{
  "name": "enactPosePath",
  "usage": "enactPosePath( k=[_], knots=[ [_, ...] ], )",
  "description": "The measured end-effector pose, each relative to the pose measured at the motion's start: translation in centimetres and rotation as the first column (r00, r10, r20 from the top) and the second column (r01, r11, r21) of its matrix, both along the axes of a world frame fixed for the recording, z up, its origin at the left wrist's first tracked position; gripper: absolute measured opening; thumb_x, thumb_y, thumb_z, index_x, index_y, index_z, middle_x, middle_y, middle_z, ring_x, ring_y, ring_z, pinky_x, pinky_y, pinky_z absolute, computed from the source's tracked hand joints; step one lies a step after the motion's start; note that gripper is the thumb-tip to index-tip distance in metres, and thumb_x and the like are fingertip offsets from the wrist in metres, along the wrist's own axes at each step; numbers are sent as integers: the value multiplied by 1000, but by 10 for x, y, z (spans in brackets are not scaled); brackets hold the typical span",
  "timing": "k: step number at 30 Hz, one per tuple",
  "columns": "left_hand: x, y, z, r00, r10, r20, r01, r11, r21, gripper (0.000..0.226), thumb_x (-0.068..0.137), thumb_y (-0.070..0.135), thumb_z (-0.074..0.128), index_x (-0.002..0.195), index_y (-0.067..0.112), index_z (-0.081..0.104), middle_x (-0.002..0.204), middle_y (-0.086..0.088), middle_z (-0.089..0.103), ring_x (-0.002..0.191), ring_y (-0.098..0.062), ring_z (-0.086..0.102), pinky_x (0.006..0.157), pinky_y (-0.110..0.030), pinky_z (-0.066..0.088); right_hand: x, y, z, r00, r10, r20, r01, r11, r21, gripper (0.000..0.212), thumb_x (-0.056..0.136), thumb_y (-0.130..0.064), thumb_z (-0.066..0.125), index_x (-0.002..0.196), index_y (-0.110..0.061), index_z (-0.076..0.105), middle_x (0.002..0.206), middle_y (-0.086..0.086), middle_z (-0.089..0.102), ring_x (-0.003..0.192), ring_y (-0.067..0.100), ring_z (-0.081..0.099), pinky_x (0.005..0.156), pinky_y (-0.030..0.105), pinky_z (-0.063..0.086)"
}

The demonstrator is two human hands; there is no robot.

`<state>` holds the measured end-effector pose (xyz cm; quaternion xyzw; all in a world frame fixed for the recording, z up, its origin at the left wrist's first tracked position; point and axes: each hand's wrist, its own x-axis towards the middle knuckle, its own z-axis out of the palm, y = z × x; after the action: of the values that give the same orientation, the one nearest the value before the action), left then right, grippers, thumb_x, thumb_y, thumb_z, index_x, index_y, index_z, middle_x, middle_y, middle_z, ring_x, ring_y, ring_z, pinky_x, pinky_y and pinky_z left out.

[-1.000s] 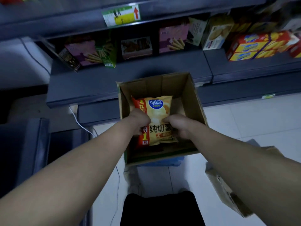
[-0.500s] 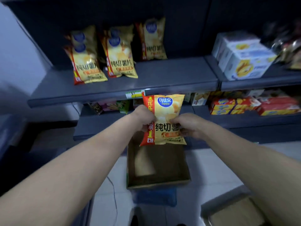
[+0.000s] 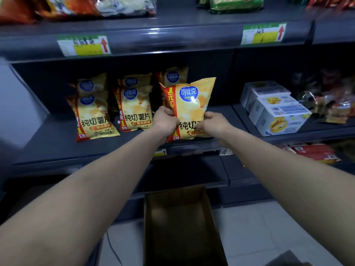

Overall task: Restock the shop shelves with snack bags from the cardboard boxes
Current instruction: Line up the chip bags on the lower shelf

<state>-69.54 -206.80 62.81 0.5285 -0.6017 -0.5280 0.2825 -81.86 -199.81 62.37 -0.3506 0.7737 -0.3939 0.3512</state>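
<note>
At the middle grey shelf point(image 3: 57, 148), my left hand point(image 3: 165, 120) and right hand point(image 3: 213, 123) both grip one shiny, puffy yellow chip bag point(image 3: 192, 110), held upright. At its 9 o'clock stand four crinkly shelf bags point(image 3: 134, 110), with a back bag point(image 3: 173, 75) peeking out at 12 o'clock. One brown cardboard box point(image 3: 180, 227), open on top, sits at 6 o'clock.

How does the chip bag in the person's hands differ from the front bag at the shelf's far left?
The held bag is gripped at its lower sides by the left hand and right hand; the far-left bag lies untouched. The held bag is tilted to the right; the far-left bag leans back on another bag behind it. Both are yellow, with a red side stripe and round blue logo.
</note>
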Motion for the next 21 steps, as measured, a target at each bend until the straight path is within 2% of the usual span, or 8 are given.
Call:
enactPosePath(
  k=[3,6,11,14,16,18,20,21],
  knots=[
    [-14,-25,-10,1000,19,-24,-19,1000,-2,25,84,0,62,99,12,46,112,-11,58,101,-27,61,80,-38,56,-15,-26,-8,999,-27,18,27,999,-20,39,68,-20,64,107,-25,64,123,9,56,104,26,61,93,39,52],
    [-27,-51,-23,999,25,-19,-26,999,-24,25,83,-1,62,99,12,48,113,-12,58,104,-25,59,85,-39,55,-27,-48,-14,999,0,54,3,999,-41,30,81,-9,63,111,-14,64,119,10,61,104,22,61,87,31,52],
    [-45,-95,-51,993,117,-10,-117,989,-92,28,83,0,61,107,11,49,101,-4,56,83,-13,53,57,-19,42,-45,-92,-40,981,141,131,-138,990,-30,35,90,-5,56,123,-15,58,115,0,63,98,11,55,68,15,44],
    [-55,-112,-71,995,100,11,-99,991,-96,28,84,1,61,107,11,48,98,-1,55,75,-6,51,53,-14,43,-57,-112,-57,973,197,119,-195,980,-26,36,89,-5,58,122,-19,57,112,-4,64,94,8,56,60,11,40],
    [-60,-119,-82,995,102,-10,-102,991,-90,32,83,0,61,111,9,48,104,-3,56,89,-12,57,67,-17,52,-68,-123,-67,973,197,121,-196,980,-24,32,86,-9,64,112,-26,57,105,-6,65,91,7,57,63,13,42],
    [-62,-124,-85,993,115,-30,-117,992,-52,43,83,-1,63,120,8,44,114,-4,54,109,-20,55,84,-29,51,-79,-131,-72,982,167,85,-169,986,9,24,85,-10,61,103,-25,55,95,-4,63,82,9,56,61,18,43],
    [-64,-131,-87,994,103,-32,-102,995,22,62,81,-1,66,134,7,35,122,-5,50,116,-21,50,93,-32,47,-91,-138,-75,986,162,34,-164,985,55,20,85,-10,54,104,-15,56,95,2,61,75,11,54,55,22,41],
    [-64,-136,-89,996,86,-28,-85,995,58,71,80,0,68,139,8,30,126,-5,49,117,-21,49,97,-34,46,-96,-141,-76,984,173,48,-176,982,73,26,85,-9,54,111,-15,55,96,1,60,78,11,53,58,22,42]
  ],
)
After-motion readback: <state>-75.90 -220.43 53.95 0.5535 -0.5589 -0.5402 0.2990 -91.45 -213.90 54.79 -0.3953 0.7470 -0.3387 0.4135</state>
